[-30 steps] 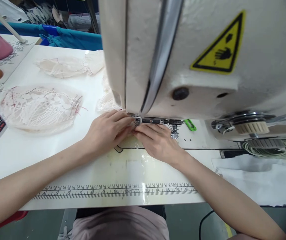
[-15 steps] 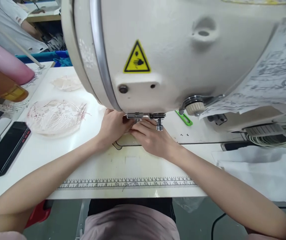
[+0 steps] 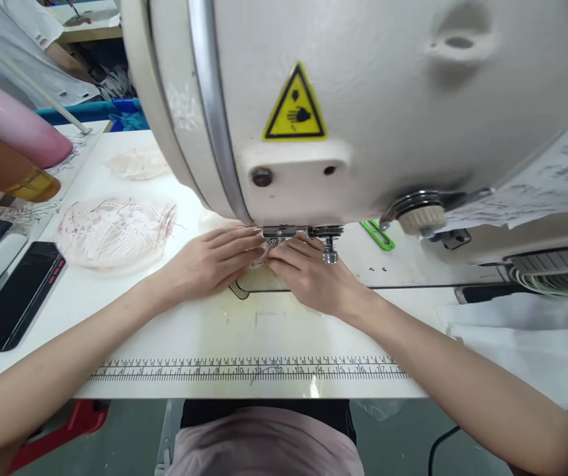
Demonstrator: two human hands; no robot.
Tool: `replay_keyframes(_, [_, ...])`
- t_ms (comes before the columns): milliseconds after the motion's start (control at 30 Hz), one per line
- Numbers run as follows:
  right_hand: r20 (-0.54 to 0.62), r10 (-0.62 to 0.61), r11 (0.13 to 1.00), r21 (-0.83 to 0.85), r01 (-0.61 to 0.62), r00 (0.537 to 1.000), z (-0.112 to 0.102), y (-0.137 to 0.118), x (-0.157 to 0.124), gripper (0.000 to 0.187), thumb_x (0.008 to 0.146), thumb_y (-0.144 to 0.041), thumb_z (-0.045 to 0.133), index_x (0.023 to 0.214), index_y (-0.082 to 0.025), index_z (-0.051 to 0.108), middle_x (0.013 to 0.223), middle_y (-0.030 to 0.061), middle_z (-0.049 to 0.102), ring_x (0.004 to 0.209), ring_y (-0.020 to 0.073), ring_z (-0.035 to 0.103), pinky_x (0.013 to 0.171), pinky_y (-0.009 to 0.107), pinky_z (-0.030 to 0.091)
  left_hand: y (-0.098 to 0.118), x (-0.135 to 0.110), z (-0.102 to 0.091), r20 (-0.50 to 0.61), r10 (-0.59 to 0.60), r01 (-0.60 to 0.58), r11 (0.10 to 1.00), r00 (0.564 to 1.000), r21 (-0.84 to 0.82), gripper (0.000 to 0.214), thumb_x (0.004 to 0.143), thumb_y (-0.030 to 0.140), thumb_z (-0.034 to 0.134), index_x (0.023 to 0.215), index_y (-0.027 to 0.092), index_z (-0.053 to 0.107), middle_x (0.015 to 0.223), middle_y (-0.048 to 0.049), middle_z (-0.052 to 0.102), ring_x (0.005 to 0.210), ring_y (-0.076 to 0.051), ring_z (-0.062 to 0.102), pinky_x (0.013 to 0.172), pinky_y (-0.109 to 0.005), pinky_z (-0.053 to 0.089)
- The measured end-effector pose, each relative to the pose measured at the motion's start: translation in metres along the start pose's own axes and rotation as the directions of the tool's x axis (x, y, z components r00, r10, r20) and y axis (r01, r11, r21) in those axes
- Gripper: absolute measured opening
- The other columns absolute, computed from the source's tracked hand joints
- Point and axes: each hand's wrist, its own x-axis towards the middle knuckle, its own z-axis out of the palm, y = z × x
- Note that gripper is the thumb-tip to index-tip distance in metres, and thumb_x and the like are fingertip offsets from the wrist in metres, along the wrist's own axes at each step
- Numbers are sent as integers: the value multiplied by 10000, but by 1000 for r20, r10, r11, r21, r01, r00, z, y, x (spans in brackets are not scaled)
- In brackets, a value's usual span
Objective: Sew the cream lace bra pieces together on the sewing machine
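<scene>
A small piece of pale lace fabric (image 3: 260, 262) lies under the needle area of a sewing machine (image 3: 373, 112). My left hand (image 3: 209, 263) rests flat to the left of the presser foot (image 3: 272, 243), its fingers stretched toward the lace and touching its edge. On the other side, my right hand (image 3: 313, 274) has bent fingers pressed together on the lace, close beside the foot. The machine head hides part of the fabric and some fingertips.
Lace pieces with loose threads (image 3: 118, 235) lie on the left. Beyond them are a phone (image 3: 16, 297), a pink bottle (image 3: 20, 122) and an amber cup (image 3: 10, 168). A green thread cutter (image 3: 377, 235) is behind my right hand; a printed ruler (image 3: 248, 370) runs along the front edge. A person sits behind.
My left hand has drawn back a little to the left, and its bent fingers have straightened out flat. The right hand stays at the lace. The whole view has shifted slightly.
</scene>
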Motion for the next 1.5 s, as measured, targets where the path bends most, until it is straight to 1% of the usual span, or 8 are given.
replay_keyframes(67, [-35, 51, 997, 68, -49, 998, 1, 2, -1, 296, 914, -19, 410, 1037, -159, 640, 1058, 42, 684, 963, 158, 602, 826, 318, 461, 0, -5, 4, 32, 17, -14, 996, 999, -86, 350, 948, 146, 495, 1290, 170, 562, 1303, -82, 633, 1184, -205, 612, 982, -373, 541])
replay_keyframes(200, [-55, 170, 979, 125, -162, 984, 2, 5, -1, 336, 912, -42, 407, 1130, -190, 617, 1130, 32, 682, 881, 129, 622, 722, 281, 463, 0, -9, 13, -40, -45, 40, 990, 998, -137, 345, 939, 169, 533, 1278, 205, 587, 1254, -50, 665, 1187, -210, 617, 997, -389, 555])
replay_keyframes(333, [12, 94, 990, 101, -94, 996, -1, 5, 0, 358, 877, -3, 420, 1114, -180, 624, 1140, 48, 679, 909, 128, 629, 709, 279, 445, 0, -8, 15, -74, -70, 59, 988, 995, -146, 332, 927, 184, 556, 1255, 194, 609, 1230, -52, 677, 1173, -217, 626, 993, -385, 561])
replay_keyframes(500, [70, 125, 992, 10, -126, 990, -4, -1, -2, 341, 881, -14, 446, 1083, -211, 638, 1173, 37, 669, 939, 122, 629, 726, 295, 423, -1, -5, 14, -46, -39, 32, 990, 998, -138, 382, 935, 174, 511, 1312, 166, 569, 1310, -75, 624, 1260, -227, 559, 1065, -398, 499])
replay_keyframes(767, [52, 91, 995, 29, -92, 995, -5, 3, -4, 365, 879, -18, 434, 1102, -198, 660, 1151, 46, 674, 901, 131, 634, 672, 292, 451, 6, -6, 17, -1, -66, 65, 986, 998, -151, 436, 946, 162, 475, 1380, 167, 509, 1325, -72, 611, 1283, -229, 532, 1111, -413, 449])
replay_keyframes(1033, [55, 89, 993, 67, -92, 995, -9, 4, -1, 322, 879, -17, 450, 1052, -163, 679, 1105, 49, 700, 968, 160, 637, 726, 294, 513, 22, -4, 19, -16, -109, 108, 994, 994, -14, 349, 957, 179, 482, 1279, 110, 597, 1289, -115, 628, 1181, -264, 616, 997, -410, 547])
replay_keyframes(1333, [89, 133, 988, 67, -139, 987, -13, 4, 3, 282, 892, -34, 461, 988, -164, 692, 1058, 45, 716, 920, 156, 654, 739, 308, 540, 33, -5, 20, -13, -186, 186, 982, 982, -14, 391, 949, 177, 505, 1334, 140, 561, 1297, -106, 623, 1202, -261, 601, 1004, -410, 539])
replay_keyframes(1500, [66, 108, 992, 52, -112, 992, -11, 6, 2, 278, 895, -35, 467, 1001, -159, 692, 1096, 42, 714, 941, 159, 657, 730, 308, 542, 33, -4, 20, -20, -160, 160, 986, 987, 35, 385, 944, 175, 514, 1316, 97, 568, 1296, -132, 620, 1196, -283, 602, 973, -412, 556])
